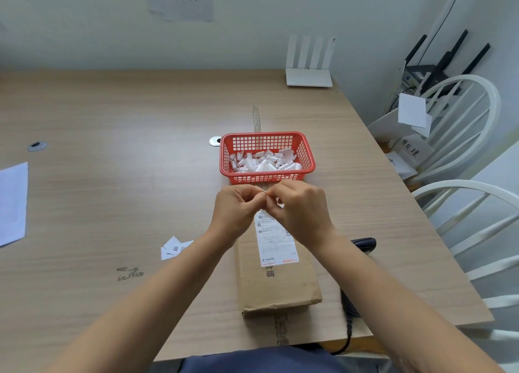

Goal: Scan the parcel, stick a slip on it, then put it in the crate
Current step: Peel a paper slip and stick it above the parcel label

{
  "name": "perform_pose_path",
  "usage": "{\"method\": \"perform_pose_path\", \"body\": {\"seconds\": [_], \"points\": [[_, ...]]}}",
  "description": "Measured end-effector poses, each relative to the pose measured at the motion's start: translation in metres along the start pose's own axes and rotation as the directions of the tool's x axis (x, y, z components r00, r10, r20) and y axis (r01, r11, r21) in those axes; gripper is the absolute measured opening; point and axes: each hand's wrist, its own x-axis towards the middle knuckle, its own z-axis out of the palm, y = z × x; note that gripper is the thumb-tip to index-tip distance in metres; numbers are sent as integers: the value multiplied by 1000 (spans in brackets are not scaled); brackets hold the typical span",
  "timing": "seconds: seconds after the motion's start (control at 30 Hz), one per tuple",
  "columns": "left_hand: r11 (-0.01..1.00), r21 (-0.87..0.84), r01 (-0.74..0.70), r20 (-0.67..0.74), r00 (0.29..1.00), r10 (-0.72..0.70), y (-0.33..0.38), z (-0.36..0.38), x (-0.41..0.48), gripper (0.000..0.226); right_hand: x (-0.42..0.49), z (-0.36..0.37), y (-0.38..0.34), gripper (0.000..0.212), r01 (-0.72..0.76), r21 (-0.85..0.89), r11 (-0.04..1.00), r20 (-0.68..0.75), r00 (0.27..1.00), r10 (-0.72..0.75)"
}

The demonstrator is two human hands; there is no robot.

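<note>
1 parcel [276,283] | 2 hands: left hand [236,210], right hand [302,208], fingers pinched together on something unclear | 1 red basket [307,159]

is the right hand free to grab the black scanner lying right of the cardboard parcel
Probably not yet. The right hand is pinched with the left hand on a small white slip over the long brown cardboard parcel. The black handheld scanner lies unobstructed beside it.

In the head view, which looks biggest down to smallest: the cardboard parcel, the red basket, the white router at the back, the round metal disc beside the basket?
1. cardboard parcel, though it lies nearest the camera
2. red basket
3. white router, farther away, so its rank against the basket is unsure
4. metal disc
</note>
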Motion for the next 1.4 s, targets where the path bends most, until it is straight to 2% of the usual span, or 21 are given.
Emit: {"method": "perform_pose_path", "body": {"seconds": [0.33,0.53,0.67,0.8,0.87,1.03,1.13,1.2,1.3,1.4], "points": [[990,-143,9,59,998,-1,-1,1,-2,22,-1,4,5,13,-143,235,961,25,990,141],[988,-155,12,54,999,-4,-1,1,-2,25,1,0,4,7,-378,434,818,122,924,362],[988,-150,26,30,999,-22,-4,0,1,28,4,-2,8,8,-455,467,758,149,886,439],[990,-121,79,-29,996,-83,-10,-2,11,30,10,-4,23,9,-553,549,627,179,810,558],[987,-115,114,-51,991,-121,-13,-4,20,31,12,-4,34,18,-586,594,552,165,760,629],[975,-90,203,-104,972,-212,-25,-7,56,25,22,-9,61,25,-625,686,373,81,575,814],[965,-40,258,-146,954,-261,-35,-6,88,22,27,-14,78,26,-624,712,322,17,474,881],[968,55,243,-165,959,-231,-39,-5,112,18,30,-15,86,26,-617,726,303,8,448,894],[942,277,188,-172,975,-143,-40,-5,153,17,32,-8,91,27,-632,713,303,42,470,881],[869,457,188,-168,978,-124,-47,-8,192,18,35,2,88,25,-652,691,311,89,504,859]]}}
